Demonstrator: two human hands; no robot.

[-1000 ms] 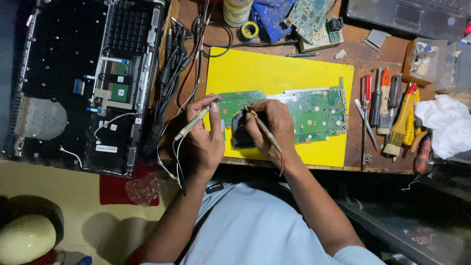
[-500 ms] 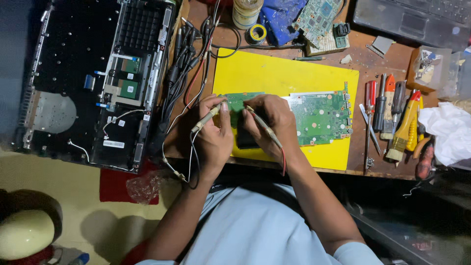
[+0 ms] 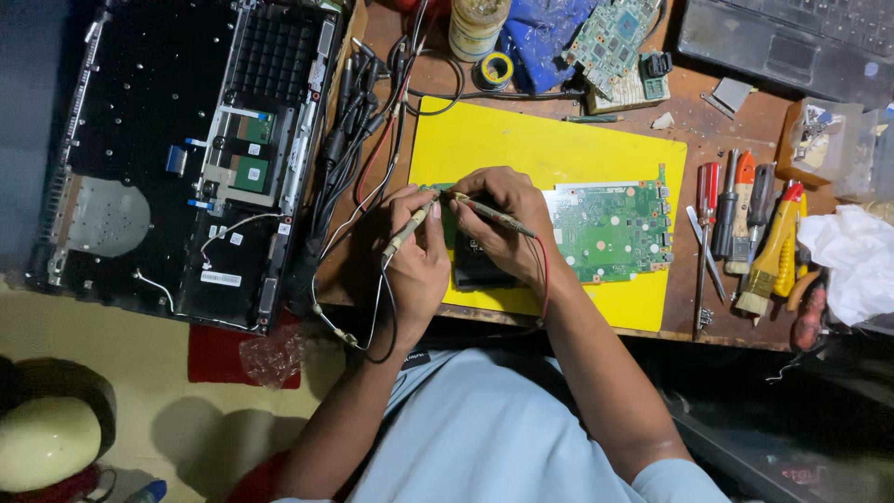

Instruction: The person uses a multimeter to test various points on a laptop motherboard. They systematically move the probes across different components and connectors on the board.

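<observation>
Left hand (image 3: 419, 265): it is closing its grip around a thin probe with a black lead (image 3: 406, 233), pinching it between thumb and fingers and slanting the tip toward the left end of the green circuit board (image 3: 610, 228).
Right hand (image 3: 498, 228): it is gripping a second probe with a red lead (image 3: 492, 214) like a pen, its tip pointing left, close to the tip of the other probe.
Probe tips: both are meeting over the board's left edge; whether they are touching the board is too small to tell.
Circuit board: it is lying flat on a yellow mat (image 3: 540, 144), its left part hidden under the two hands, its right part bare.
Yellow mat: it is resting on the brown table (image 3: 689, 121), directly in front of the person.
Opened laptop base (image 3: 186, 158): it is sitting to the left of the mat with its inner side facing up, partly over the table's left edge.
Cables (image 3: 358, 121): a dark bundle is running between the laptop base and the mat.
Hand tools (image 3: 745, 233): screwdrivers and a brush are lying in a row just right of the mat.
White cloth (image 3: 852, 261): it is lying crumpled at the far right.
</observation>
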